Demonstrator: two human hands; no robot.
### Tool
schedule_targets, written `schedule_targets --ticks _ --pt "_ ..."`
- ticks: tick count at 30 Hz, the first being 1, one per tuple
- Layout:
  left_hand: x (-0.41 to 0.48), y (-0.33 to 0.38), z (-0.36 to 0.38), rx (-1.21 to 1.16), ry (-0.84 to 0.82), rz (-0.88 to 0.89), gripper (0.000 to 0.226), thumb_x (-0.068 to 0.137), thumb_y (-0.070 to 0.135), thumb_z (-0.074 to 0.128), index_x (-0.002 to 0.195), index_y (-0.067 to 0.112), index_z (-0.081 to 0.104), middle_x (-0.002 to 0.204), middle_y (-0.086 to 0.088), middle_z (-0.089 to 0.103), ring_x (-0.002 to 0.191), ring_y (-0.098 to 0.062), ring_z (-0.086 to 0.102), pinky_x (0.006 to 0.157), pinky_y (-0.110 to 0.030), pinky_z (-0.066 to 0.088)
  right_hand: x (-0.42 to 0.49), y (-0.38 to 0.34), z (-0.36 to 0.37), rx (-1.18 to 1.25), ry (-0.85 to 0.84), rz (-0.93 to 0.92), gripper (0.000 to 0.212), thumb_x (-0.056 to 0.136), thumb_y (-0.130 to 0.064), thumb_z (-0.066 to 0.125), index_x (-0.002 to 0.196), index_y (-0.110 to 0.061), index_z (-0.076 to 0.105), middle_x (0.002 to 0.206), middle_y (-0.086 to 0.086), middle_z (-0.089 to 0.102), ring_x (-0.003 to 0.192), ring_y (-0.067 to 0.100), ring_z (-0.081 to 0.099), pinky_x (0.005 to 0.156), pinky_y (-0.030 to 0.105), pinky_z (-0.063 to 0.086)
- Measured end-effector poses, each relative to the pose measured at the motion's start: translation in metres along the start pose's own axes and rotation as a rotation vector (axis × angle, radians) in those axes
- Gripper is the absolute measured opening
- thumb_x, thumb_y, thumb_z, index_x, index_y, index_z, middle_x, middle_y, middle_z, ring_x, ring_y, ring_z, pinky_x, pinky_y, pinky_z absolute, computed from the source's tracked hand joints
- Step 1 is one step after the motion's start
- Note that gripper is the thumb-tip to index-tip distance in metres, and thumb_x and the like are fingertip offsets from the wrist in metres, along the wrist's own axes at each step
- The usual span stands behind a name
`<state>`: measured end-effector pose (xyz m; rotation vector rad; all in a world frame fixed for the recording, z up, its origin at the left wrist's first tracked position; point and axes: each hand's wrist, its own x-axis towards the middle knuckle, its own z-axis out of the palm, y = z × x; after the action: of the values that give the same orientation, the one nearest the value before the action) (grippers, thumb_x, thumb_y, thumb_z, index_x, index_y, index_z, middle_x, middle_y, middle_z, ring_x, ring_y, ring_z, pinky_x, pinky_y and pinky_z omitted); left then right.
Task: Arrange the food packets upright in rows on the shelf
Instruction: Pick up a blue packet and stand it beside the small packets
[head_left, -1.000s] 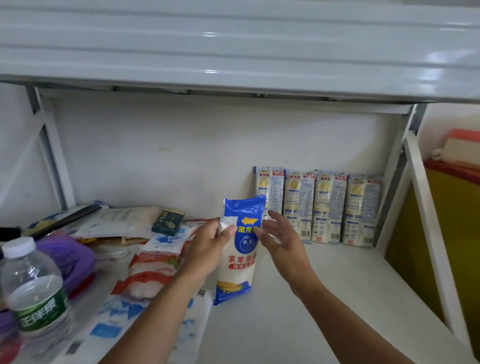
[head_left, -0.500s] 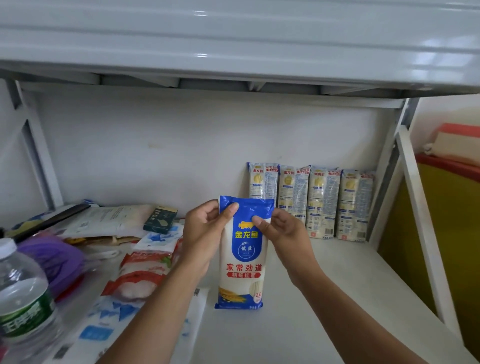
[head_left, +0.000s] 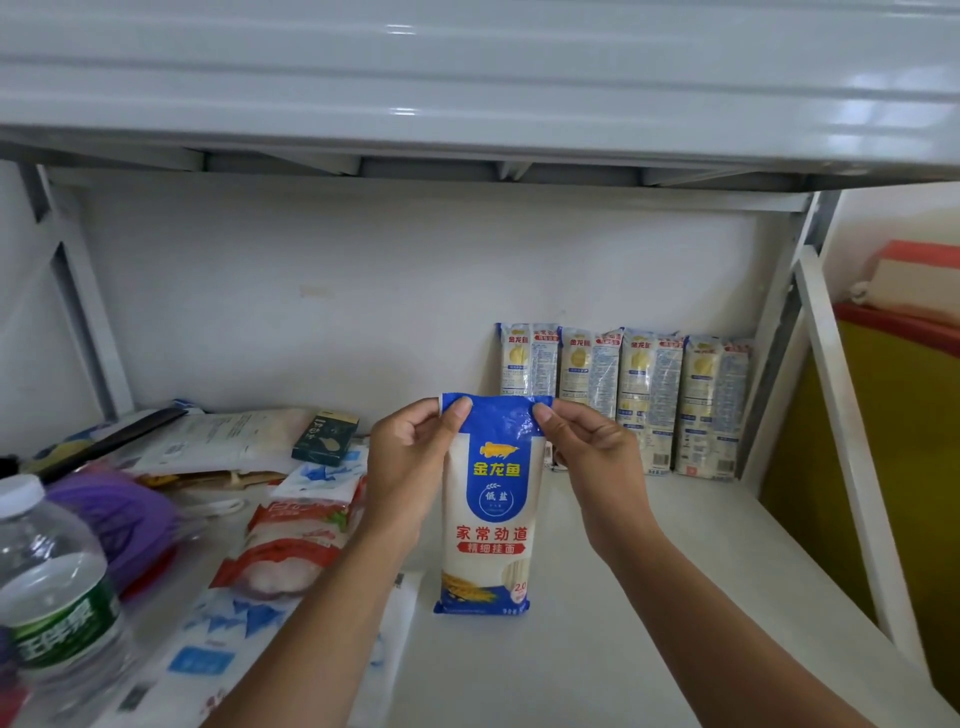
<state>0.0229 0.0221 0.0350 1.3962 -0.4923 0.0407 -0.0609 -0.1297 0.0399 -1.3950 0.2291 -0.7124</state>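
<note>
So the person's got a tall blue-and-white noodle packet (head_left: 488, 509) standing upright on the white shelf (head_left: 597, 649), front label facing them, bottom edge down on the shelf surface about the middle. Both hands are up at the packet's blue top seal: the left hand (head_left: 415, 462) is pinched shut on the top left corner, thumb in front and the other fingers curled behind, and the right hand (head_left: 592, 457) is doing the same on the top right corner, thumb pressed on the front of the seal. So neither hand is open at all, both are closed on that one packet. Behind it and off to the right, a row of four matching noodle packets (head_left: 626, 400) stands upright against the back wall, side by side and touching, backs facing out, tucked into the right rear corner of the shelf. The held packet sits well in front of that row, not touching it. The left half of the shelf is a mess: a red-and-white packet (head_left: 296, 551) lying flat, blue-and-white packets (head_left: 234, 629) lying flat nearer the front, a pale flat packet (head_left: 228, 441) further back with a small dark green box (head_left: 325, 443) beside it. There's also something purple (head_left: 114, 525) and a water bottle (head_left: 52, 597) with a green label right up close on the left edge.
</note>
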Motion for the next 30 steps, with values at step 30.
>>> schedule_targets --ticks 30 --pt "-0.001 0.013 -0.01 -0.088 -0.08 0.106 0.018 0.099 0.012 0.064 0.115 0.012 0.07 0.106 0.002 0.08 0.1 -0.013 0.077 0.064 -0.021 0.061 0.001 -0.004 -0.001 -0.099 0.034 -0.058 0.014 0.098 -0.029 0.066 0.096 -0.018 0.075 0.09 -0.009 0.08 0.081 -0.003 0.073 0.067 0.015 0.051"
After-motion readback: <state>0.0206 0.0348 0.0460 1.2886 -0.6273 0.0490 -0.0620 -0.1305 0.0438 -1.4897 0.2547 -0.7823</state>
